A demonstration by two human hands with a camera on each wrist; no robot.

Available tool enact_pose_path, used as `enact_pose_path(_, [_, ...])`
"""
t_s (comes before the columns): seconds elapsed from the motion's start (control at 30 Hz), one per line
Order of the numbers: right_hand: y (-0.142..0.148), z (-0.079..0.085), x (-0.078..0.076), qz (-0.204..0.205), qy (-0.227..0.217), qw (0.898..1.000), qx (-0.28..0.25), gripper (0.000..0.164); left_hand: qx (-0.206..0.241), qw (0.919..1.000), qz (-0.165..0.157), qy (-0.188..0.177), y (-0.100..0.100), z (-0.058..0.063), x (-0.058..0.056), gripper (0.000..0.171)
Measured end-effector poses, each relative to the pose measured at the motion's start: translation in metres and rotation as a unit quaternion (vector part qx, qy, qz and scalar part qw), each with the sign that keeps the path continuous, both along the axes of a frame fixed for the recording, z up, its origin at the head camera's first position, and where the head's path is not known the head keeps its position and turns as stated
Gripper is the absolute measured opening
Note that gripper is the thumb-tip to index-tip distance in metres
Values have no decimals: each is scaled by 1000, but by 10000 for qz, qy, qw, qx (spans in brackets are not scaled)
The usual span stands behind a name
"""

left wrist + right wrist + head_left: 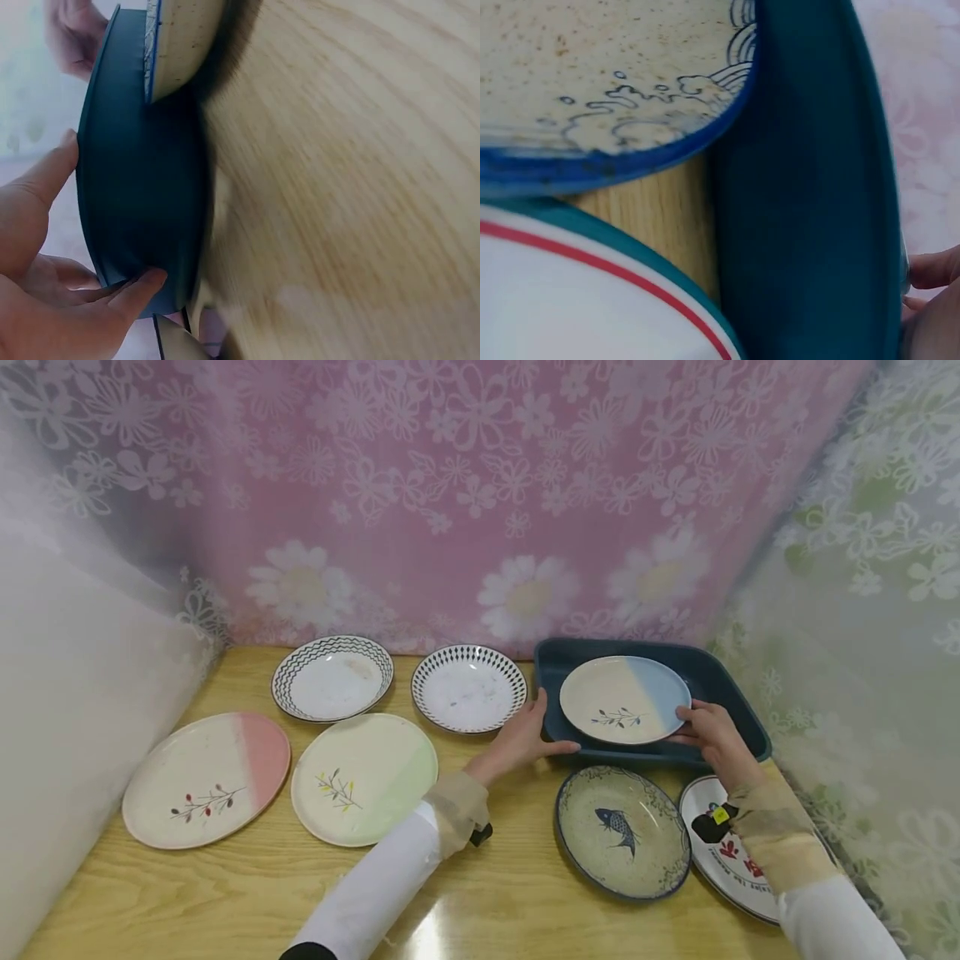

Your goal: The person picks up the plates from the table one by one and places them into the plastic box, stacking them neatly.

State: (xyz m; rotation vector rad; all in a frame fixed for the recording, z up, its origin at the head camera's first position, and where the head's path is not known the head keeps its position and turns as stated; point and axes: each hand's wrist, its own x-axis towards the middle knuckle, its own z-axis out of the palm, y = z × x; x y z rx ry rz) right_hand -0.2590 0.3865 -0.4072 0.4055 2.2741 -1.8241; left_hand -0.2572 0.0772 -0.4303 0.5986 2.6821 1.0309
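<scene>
In the head view, a blue-and-cream oval plate (615,702) with a twig pattern is over the dark teal tray (720,672). My right hand (712,735) pinches the plate's right edge, thumb on top and fingers below. Whether the plate touches the tray's bottom cannot be told. My left hand (521,739) holds the tray's front left corner, with the thumb along the front rim. The left wrist view has the left hand (67,292) at the tray's outer wall (150,195) and rim. Only a bit of the right hand's work, the plate's edge by its fingers (934,268), shows in the right wrist view.
In front of the tray lie a fish-patterned bowl (622,835) and a white plate (723,868) with red markings. Two black-and-white patterned dishes, a zigzag one (333,681) and a diamond one (468,689), stand behind a pink-and-cream plate (210,777) and a green-and-cream plate (363,781).
</scene>
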Motion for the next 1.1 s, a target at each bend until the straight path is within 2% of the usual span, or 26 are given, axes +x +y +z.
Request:
enact_pose_path(0.1, [-1,-5,-2,60,-30,10000,-15,58,-54,10000,-12,-24,1,1,0,111])
enact_pose_path(0.37, [-4,-16,-5,396,93,9948,932,53,-66,10000,27,-37,2,1,1,112])
enact_pose_path(0.63, [-11,-19,-5,689,107,9855,1549,49,-53,9999,37,108,2,0,4,112])
enact_pose_path(0.9, [-16,-22,-8,955,-154,9797,1756,62,-120,9998,37,164,2,0,4,112])
enact_pose_path(1.0, [-17,-22,-8,926,-114,9721,2151,61,-151,9997,59,157,3,0,4,112])
enact_pose_path(1.1, [-18,-22,-8,1006,-13,9587,2662,60,-152,9997,79,156,3,0,3,112])
